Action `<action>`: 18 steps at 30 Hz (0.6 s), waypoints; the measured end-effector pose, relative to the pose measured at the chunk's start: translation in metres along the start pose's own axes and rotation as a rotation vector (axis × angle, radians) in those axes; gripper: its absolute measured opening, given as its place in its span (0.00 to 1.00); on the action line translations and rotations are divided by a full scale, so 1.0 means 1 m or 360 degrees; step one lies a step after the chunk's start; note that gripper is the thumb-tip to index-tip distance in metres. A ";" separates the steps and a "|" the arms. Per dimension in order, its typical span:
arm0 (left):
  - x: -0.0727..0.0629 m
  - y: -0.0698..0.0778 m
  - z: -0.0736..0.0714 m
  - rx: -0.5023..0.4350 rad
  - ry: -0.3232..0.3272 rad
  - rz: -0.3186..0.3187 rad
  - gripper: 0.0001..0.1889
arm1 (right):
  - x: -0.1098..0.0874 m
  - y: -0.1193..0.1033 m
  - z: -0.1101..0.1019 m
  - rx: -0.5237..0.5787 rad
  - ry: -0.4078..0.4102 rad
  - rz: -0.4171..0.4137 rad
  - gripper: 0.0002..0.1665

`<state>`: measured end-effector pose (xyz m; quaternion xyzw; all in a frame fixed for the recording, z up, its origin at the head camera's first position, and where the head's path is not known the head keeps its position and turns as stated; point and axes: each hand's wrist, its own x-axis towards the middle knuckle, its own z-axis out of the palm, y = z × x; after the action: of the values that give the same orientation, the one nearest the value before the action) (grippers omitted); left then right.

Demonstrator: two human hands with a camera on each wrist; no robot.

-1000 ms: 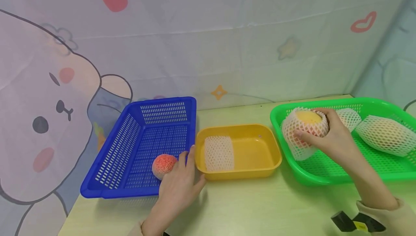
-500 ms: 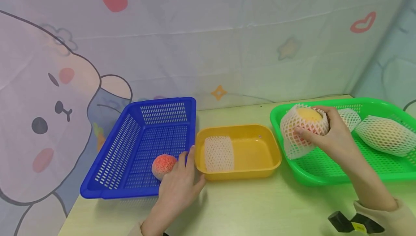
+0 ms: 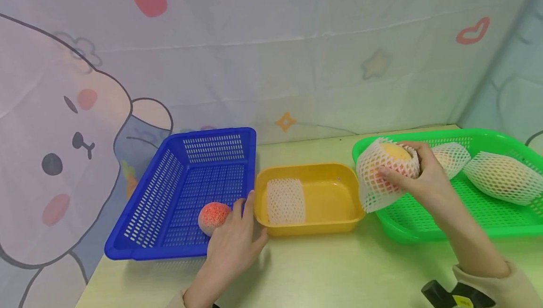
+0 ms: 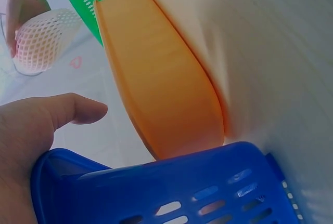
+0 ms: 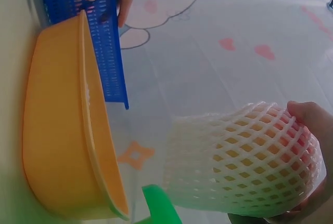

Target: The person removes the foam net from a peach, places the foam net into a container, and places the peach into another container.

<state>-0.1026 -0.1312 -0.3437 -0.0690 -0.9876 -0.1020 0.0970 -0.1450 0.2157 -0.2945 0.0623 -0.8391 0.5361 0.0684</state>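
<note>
My right hand (image 3: 424, 171) holds a yellow-and-red round fruit (image 3: 396, 152) wrapped in a white foam net (image 3: 373, 176), raised over the left end of the green basket (image 3: 407, 232). Thumb and fingers lie on opposite sides of it; in the right wrist view, the net's loose end (image 5: 187, 156) extends past the fruit. My left hand (image 3: 233, 239) rests over the right rim of the blue basket (image 3: 203, 180), its fingers fairly straight. Beside those fingers, a pinkish-red peach (image 3: 213, 217) lies in the basket, partly hidden by the hand. The thumb (image 4: 78, 109) stays outside the rim.
Between the two baskets stands a yellow tray (image 3: 335, 225) with a flat, empty foam net (image 3: 286, 200) in its left half. Two more net-wrapped fruits, one at the right (image 3: 502, 176) and one partly behind my right hand (image 3: 451, 157), lie in the green basket. A printed cloth (image 3: 297, 62) hangs behind.
My right hand has lifted the netted fruit slightly and carried it left, to the green basket's left rim. The left hand and the peach have stayed in place.
</note>
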 end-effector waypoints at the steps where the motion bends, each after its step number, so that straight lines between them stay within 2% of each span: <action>1: 0.000 0.000 0.000 -0.0006 0.0000 -0.0001 0.41 | 0.000 0.000 0.001 0.0011 -0.0006 0.0010 0.29; 7: 0.000 0.000 0.000 -0.0050 -0.0003 0.0003 0.41 | -0.001 0.000 0.006 0.0044 -0.0025 0.0041 0.30; 18: -0.003 0.000 -0.005 -0.0168 0.0073 0.0055 0.35 | -0.002 -0.001 0.018 0.0122 -0.0052 0.0078 0.29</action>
<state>-0.0993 -0.1328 -0.3399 -0.0886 -0.9771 -0.1537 0.1174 -0.1435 0.1992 -0.3010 0.0530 -0.8202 0.5683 0.0392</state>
